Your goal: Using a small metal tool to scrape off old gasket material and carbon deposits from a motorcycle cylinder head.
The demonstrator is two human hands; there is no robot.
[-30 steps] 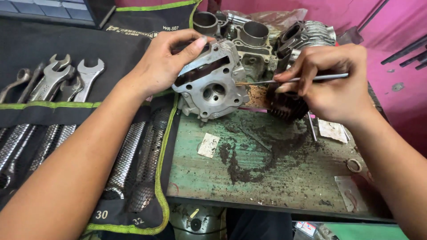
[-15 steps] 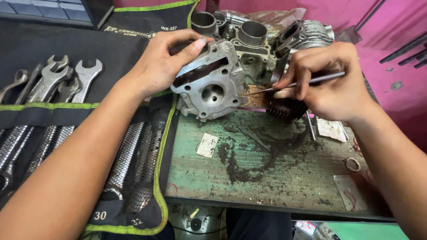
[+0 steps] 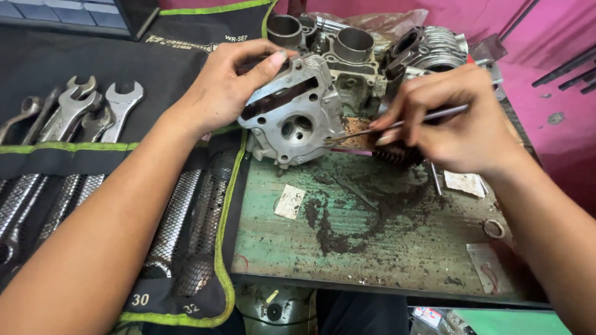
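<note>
The cylinder head (image 3: 297, 111) under my left hand (image 3: 226, 84) is a chunky block of cast aluminium, dull grey and pitted, with a dark rectangular slot along its upper face and round ports on the side facing me. My left hand is wrapped over its top left corner, fingers curled and thumb pressed on the upper edge, gripping it firmly on the bench (image 3: 372, 248). My right hand (image 3: 456, 121) is closed in a pen-like pinch around a thin metal pick (image 3: 397, 124), a slim shiny rod whose tip touches the head's right side. Just below my right fingers sits a small dark toothed gear (image 3: 397, 154). The bench between my hands is worn green-painted metal, scratched and strewn with black gritty crumbs. Beyond my hands lie more finned and bored engine castings (image 3: 366, 49). Left of my left forearm, a black fabric tool roll (image 3: 180, 248) with green edging holds bright steel wrenches (image 3: 93, 111).
</note>
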